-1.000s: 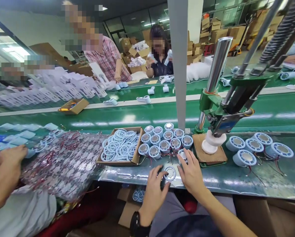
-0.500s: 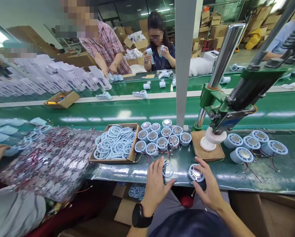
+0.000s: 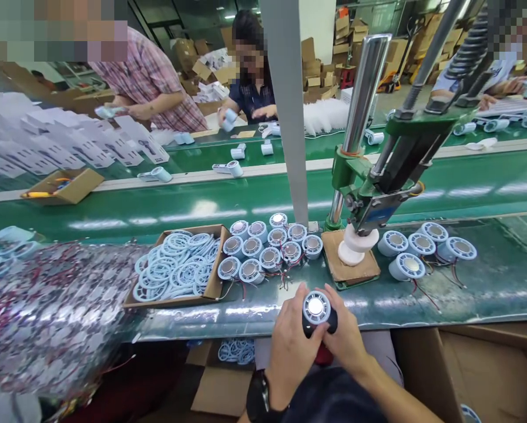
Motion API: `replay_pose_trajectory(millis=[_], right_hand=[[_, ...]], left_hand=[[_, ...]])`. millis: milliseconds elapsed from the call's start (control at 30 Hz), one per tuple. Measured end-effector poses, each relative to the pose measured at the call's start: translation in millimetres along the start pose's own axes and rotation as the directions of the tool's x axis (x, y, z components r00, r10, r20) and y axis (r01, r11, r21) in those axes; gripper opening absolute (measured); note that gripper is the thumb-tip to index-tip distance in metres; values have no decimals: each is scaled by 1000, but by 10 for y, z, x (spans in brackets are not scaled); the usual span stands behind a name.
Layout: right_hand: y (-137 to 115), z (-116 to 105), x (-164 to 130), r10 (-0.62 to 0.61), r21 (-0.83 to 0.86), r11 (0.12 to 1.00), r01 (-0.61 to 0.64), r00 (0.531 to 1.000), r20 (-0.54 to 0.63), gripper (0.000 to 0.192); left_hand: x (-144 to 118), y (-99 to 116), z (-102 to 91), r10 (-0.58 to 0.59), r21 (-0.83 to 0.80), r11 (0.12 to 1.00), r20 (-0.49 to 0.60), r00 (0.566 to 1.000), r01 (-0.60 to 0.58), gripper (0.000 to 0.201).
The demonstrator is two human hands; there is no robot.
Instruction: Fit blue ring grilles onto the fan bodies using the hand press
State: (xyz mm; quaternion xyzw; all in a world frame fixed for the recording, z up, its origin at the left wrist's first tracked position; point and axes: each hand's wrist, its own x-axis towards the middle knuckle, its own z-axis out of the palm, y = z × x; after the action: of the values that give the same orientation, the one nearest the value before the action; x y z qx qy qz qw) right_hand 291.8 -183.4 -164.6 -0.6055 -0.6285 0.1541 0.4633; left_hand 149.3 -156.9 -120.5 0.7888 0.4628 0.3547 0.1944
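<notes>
Brought together since half a second ago, both hands now off the bench edge and clasping one round motor part (image 3: 316, 308) between them. Left of the grip: cardboard tray of blue rings (image 3: 175, 271). Left hand (image 3: 292, 346) closed on the part's left side, right hand (image 3: 343, 336) closed on its right. Beyond the grip: cluster of matching parts (image 3: 267, 247). Right of the grip: green press (image 3: 369, 194).

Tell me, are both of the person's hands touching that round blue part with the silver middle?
Touching. The head view shows the left hand and right hand wrapped around the round blue part from both sides, fingers against its body, lifted off the green bench.
</notes>
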Motion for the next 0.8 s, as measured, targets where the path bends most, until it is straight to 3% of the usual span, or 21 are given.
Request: replay_pose_trajectory(millis=[300,667,800], right_hand=[[25,-5,12,-19,42,999,20,1000,-5,74],[-88,-52,81,7,63,998,-8,1000,18,91],[-44,-37,66,-71,13,997,70,996,56,80]], left_hand=[[93,38,-10,-168,-23,985,66,984,170,71],[-33,145,116,-185,-23,983,-76,980,184,60],[-56,177,187,-250,-73,967,-118,961,242,62]])
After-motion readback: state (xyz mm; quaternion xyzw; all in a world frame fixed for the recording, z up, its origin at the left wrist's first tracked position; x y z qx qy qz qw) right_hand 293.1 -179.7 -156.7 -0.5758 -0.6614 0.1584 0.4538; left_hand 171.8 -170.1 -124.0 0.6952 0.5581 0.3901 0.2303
